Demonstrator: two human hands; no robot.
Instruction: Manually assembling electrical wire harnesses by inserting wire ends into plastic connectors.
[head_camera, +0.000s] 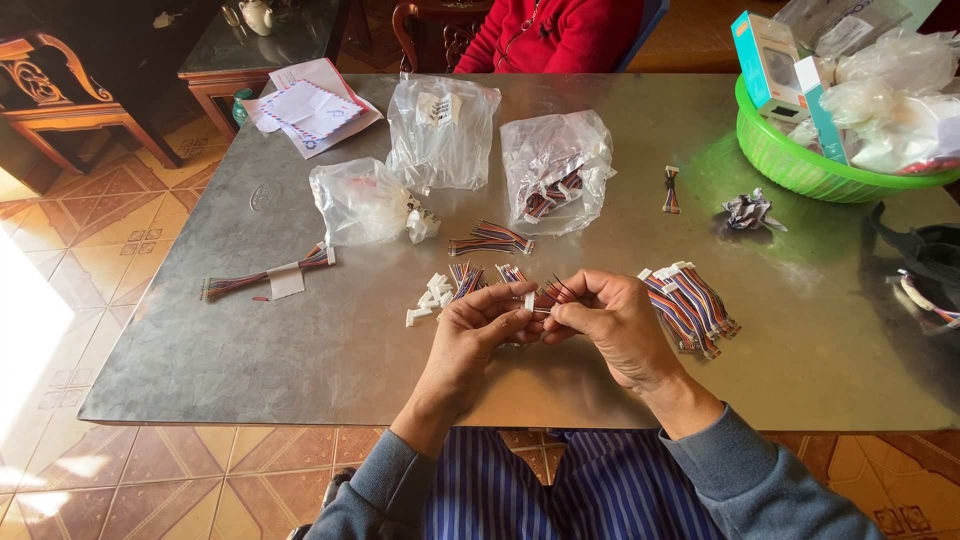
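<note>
My left hand pinches a small white plastic connector between thumb and fingers above the metal table. My right hand holds a short bundle of multicoloured wires with the ends against that connector. Both hands meet near the table's front middle. Loose white connectors lie just left of my hands. Short wire bundles lie behind them. A pile of wire sets with connectors fitted lies right of my right hand.
Three clear plastic bags of parts lie at the table's middle back. A long wire bundle lies at left, envelopes at back left, a green basket of packets at back right. A person in red sits opposite.
</note>
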